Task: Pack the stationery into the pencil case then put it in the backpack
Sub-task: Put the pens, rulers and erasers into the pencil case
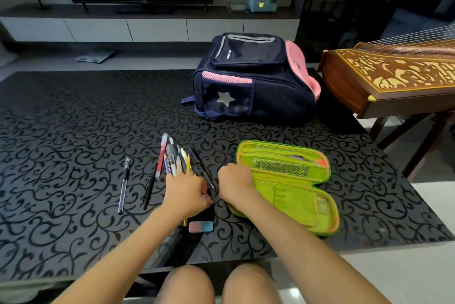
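Note:
A lime-green pencil case [293,195] lies open on the black patterned table [73,131]. My right hand [234,180] grips its left edge. My left hand [186,192] grips a bundle of pens and pencils [176,158] that fans out beyond my fingers. One black pen [202,168] lies between my two hands. Two more black pens [124,185] [150,188] lie to the left. A pink and blue eraser [200,226] sits near the front, below my left hand. The navy and pink backpack [251,79] lies at the back, and its zips look closed.
A wooden stringed instrument [394,77] stands on legs to the right of the table. Behind the table are a low TV cabinet [147,27] with a screen and a tissue box [262,1]. My knees [216,284] are at the table's front edge.

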